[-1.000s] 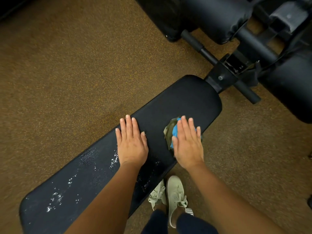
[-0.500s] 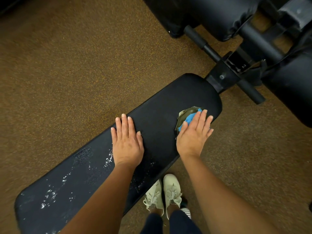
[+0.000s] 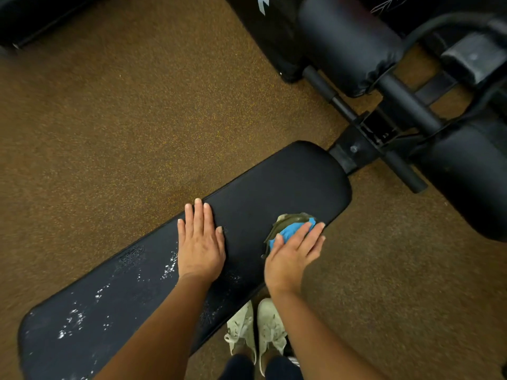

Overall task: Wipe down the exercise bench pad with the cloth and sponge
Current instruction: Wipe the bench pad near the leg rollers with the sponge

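Palm-down, my left hand (image 3: 200, 242) lay flat on the long black surface (image 3: 288, 182). Its fingers were straight and close together, with the tips at the far edge. The stretch to its left, running to the near-left end, was speckled with white flecks (image 3: 76, 322) that I took for foam or spray residue. Right of that hand the padding looked dark and unmarked.

Further right, close to the near edge, sat the wiping bundle: a blue wad (image 3: 290, 233) with an olive-green layer (image 3: 290, 218) showing beyond it. I could not tell which was the cloth and which the sponge. My right hand (image 3: 293, 256) pressed on top of it with the fingers extended and slightly fanned, angled to the far right, not curled round anything.

I judged the bundle soft, light and easily crushed, likely to bunch or separate if dragged by one corner. The best hold was a flat palm over its middle, so both layers travelled together. The covering looked smooth and probably slick when damp. With the bundle that near the edge, a careless push could have slid it onto the speckled brown floor (image 3: 123, 119), where my pale shoes (image 3: 255, 330) stood. At the far right end a black metal bracket (image 3: 354, 152) joined the surface to the roller pads (image 3: 348, 45).
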{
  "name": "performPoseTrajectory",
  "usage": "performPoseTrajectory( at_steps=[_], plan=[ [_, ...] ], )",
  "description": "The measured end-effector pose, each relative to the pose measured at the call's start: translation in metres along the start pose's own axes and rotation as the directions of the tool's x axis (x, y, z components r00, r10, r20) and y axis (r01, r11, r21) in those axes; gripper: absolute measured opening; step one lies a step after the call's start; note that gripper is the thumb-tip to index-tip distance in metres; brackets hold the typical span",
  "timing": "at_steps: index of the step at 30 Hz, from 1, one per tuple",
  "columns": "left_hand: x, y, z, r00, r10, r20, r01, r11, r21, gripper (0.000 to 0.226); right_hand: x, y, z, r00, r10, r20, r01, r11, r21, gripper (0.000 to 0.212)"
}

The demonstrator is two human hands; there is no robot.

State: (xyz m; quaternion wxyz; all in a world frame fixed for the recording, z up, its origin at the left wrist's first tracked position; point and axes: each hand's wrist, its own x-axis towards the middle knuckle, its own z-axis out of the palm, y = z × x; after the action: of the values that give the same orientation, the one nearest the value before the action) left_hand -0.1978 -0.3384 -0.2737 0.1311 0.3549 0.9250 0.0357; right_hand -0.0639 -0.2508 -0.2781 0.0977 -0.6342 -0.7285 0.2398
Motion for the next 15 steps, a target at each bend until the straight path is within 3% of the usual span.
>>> performPoseTrajectory(
  at_steps=[4, 9, 15],
  plan=[
    [-0.001, -0.001, 0.001, 1.0, 0.005, 0.0, -0.005, 1.0, -0.008, 0.063, 0.004, 0.002, 0.003, 1.0, -0.007, -0.002, 0.007, 1.0, 0.012, 0.068],
    [-0.003, 0.001, -0.001, 1.0, 0.01, -0.009, -0.01, 1.0, -0.02, 0.064, 0.037, -0.008, -0.003, 0.973, 0.224, -0.059, -0.21, 0.959, 0.191, 0.075],
    [-0.002, -0.001, 0.001, 1.0, 0.009, -0.016, -0.009, 1.0, 0.002, 0.063, -0.008, -0.016, 0.011, 0.983, 0.175, -0.051, -0.163, 0.971, 0.174, 0.082]
  ],
)
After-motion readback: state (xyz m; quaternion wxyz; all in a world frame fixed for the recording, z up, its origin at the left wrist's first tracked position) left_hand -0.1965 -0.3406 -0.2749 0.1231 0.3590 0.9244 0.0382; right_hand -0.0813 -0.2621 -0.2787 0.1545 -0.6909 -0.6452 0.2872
